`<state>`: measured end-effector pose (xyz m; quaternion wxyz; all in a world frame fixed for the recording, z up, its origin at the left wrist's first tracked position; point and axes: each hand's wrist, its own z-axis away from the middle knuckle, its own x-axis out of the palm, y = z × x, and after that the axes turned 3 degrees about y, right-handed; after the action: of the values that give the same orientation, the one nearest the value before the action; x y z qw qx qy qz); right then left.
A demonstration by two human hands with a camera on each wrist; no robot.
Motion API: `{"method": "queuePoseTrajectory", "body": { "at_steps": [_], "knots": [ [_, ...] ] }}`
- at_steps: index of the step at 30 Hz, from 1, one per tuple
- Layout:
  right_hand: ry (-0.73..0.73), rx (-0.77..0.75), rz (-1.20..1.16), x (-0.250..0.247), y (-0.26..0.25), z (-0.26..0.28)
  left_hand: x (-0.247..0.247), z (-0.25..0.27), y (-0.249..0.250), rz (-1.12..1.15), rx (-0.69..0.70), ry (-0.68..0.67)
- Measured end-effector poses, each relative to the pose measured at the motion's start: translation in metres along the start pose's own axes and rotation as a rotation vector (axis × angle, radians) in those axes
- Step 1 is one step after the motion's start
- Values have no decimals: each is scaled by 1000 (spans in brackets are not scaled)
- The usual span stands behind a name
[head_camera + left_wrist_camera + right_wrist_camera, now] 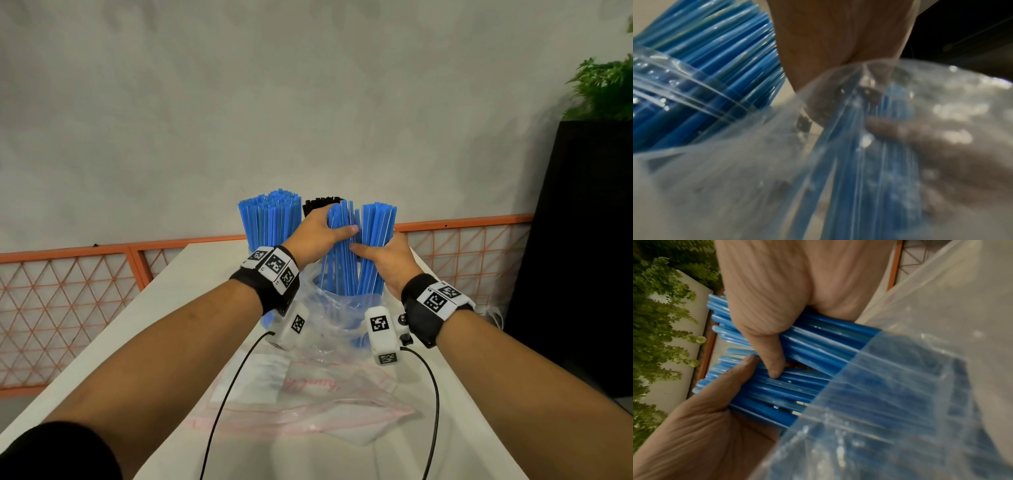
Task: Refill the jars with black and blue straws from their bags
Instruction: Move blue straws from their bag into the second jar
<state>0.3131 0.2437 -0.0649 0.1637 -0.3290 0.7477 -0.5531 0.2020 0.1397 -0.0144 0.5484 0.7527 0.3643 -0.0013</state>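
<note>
Both hands hold one bundle of blue straws (356,260) that stands upright out of a clear plastic bag (339,308) at the far end of the table. My left hand (323,231) grips the bundle from the left and my right hand (378,255) grips it from the right, thumbs nearly meeting. In the right wrist view the right hand (774,331) and the left hand (719,395) wrap the blue straws (818,340) just above the bag (900,394). A jar packed with blue straws (270,219) stands left of the bundle, close in the left wrist view (701,68). Black straws (320,202) peek out behind my left hand.
A flat clear zip bag (308,404) with pink trim lies on the white table (185,291) nearer me. An orange mesh fence (68,291) runs behind the table. A black cabinet (582,240) with a green plant (606,89) stands at right.
</note>
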Motion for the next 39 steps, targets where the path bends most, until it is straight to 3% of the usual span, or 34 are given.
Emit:
{"method": "queuePoseTrajectory", "body": {
  "at_steps": [3,6,14,19,26,31,34,39],
  "knots": [
    [4,-17,0,1,2,1,3,1,-2,-34,-10,9],
    [21,-15,13,0,3,0,-1,-5,-1,-34,26,135],
    [20,-28,115,1,5,-1,1,11,-35,-12,-61,18],
    [20,-17,157,4,8,-3,-4,16,-33,50,-77,63],
    [43,42,169,8,11,-9,-56,5,46,379,138,256],
    [33,34,159,10,12,-10,-95,10,77,351,275,355],
    [21,34,154,12,12,-11,-104,21,61,251,243,369],
    [19,38,174,14,15,-12,-100,52,-6,174,87,346]
  ]
}}
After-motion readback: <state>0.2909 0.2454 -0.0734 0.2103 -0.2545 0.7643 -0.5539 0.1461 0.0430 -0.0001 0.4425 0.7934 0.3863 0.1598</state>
